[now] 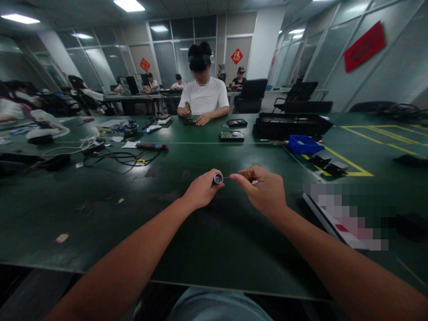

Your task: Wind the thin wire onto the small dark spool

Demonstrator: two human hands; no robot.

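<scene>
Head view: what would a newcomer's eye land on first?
Probably the centre, where the left hand holds a round-ended cylinder and the right hand a thin tool pointed towards it. Across the green table sits a person in a white shirt. A bright blue tray stands out farther right.

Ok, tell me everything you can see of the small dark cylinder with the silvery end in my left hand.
The small dark cylinder with the silvery end is gripped in your left hand, over the green tabletop. Its round end faces the camera, with a shiny, metal-looking rim around a darker inside, too small to make out. The hand hides most of its body. A thin-shafted tool with a brownish handle, in your right hand, points at it; contact is unclear.
</scene>
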